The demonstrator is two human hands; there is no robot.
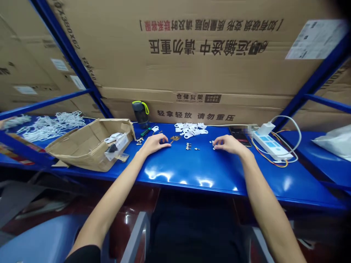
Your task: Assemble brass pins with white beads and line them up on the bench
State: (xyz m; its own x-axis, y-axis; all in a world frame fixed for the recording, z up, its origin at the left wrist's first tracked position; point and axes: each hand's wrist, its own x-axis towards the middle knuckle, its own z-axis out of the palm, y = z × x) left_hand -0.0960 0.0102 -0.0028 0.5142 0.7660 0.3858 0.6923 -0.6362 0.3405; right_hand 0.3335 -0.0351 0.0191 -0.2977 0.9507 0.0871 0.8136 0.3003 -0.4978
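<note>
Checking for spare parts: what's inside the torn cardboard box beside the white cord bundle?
The cardboard box holds white plastic pieces, a dark piece and a clear labelled bag. Its near wall and flaps hide the bottom, so anything lower down cannot be seen.

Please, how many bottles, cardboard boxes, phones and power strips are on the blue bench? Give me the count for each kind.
Bottle: 1
Cardboard box: 1
Phone: 1
Power strip: 1
Total: 4
</note>
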